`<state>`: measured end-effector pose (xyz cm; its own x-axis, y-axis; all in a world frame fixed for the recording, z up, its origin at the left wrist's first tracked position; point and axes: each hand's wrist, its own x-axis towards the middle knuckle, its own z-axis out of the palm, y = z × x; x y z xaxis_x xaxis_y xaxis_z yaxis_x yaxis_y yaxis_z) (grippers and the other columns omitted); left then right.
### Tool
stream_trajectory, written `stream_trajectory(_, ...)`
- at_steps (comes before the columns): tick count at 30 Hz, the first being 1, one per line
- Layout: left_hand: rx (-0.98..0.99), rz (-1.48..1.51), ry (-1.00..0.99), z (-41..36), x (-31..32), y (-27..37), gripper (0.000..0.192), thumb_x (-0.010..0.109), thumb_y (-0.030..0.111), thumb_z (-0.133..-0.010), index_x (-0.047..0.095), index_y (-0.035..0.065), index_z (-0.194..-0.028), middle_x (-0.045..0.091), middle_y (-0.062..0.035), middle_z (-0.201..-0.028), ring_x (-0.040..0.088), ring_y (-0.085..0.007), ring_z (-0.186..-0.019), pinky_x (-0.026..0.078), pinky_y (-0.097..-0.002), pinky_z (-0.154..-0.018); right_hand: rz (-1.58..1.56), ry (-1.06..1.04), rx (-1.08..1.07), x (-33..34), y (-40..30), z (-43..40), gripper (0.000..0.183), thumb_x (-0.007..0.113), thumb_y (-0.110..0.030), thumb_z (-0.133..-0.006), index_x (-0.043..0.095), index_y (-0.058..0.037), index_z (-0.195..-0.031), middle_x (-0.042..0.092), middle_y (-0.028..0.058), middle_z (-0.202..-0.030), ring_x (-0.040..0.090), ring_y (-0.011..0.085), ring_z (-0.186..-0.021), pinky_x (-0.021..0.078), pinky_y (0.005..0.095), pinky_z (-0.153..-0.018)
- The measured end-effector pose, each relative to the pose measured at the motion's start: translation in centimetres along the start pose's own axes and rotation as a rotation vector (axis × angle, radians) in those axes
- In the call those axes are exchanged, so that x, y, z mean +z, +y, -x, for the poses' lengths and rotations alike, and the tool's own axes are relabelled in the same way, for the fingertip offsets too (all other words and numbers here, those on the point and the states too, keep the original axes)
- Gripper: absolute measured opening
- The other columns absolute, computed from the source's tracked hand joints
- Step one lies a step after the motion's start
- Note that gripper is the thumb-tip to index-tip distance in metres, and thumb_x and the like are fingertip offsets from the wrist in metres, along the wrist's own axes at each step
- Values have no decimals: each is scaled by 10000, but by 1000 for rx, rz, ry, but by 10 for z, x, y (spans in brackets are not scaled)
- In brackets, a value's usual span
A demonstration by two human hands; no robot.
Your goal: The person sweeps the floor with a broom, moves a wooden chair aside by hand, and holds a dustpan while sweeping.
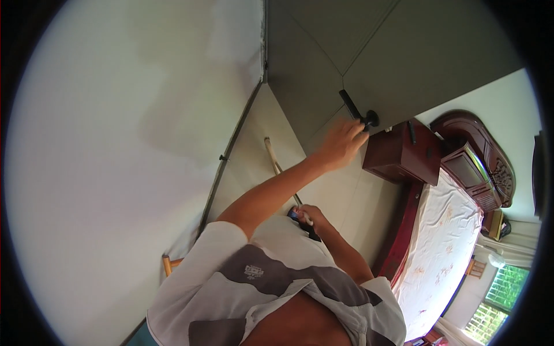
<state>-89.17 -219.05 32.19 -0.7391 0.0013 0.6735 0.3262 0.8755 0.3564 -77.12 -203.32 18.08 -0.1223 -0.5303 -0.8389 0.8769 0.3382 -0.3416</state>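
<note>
My left hand (pixel 344 145) is raised to a black lever door handle (pixel 352 106) on a dark grey door (pixel 329 39). Its fingertips overlap the lever near the round rose, and blur hides whether they close around it. Low before my belly, my right hand (pixel 314 216) grips a long thin rod (pixel 297 200). The rod slants away beneath my left forearm towards a pale far end (pixel 270 149). A whitish curved end sticks out by my right fingers, and a small dark-blue item (pixel 293 213) sits beside them.
A white wall (pixel 108 129) with dark skirting (pixel 233 129) runs along the left, bearing a small doorstop (pixel 223 158). At right stand a dark red wooden cabinet (pixel 400 153) and a bed with a pale floral sheet (pixel 441 255). Beyond is a barred window (pixel 506 285). Wooden furniture (pixel 168 264) shows lower left.
</note>
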Motion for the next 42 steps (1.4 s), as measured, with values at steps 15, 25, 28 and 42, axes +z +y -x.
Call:
stream_trajectory(15,-1423,-34,-366,460,-199,34,209,487,77,-712,581,29,-892,574,-168,-875,534,-315,-850,429,-395,-728,158,119,-272,186,-163,-254,198,446,-1,-723,375,31,-541,423,137,-463,375,176,-357,249,286,-295)
stream_trajectory(25,-1852,59,-199,471,-217,123,289,522,156,-713,535,26,-971,545,-163,-953,498,-309,-919,402,-373,-775,411,486,-17,195,-105,-327,412,444,-6,-727,402,-3,-1137,522,196,-573,464,194,-392,359,280,-335)
stream_trajectory(28,-1819,126,-239,468,-214,86,321,532,180,-713,521,25,-994,536,-162,-976,487,-307,-940,394,-367,-789,1509,27,-123,114,-57,-336,672,389,-24,-715,-30,145,-1212,560,162,-577,528,220,-404,415,317,-334)
stream_trajectory(42,-1735,432,-345,451,-136,-48,490,580,290,-714,457,20,-1104,494,-156,-1084,436,-299,-1036,356,-337,-854,1524,131,-44,-32,-33,-56,549,435,-96,-721,310,-171,-1250,581,180,-791,572,261,-541,459,362,-517)
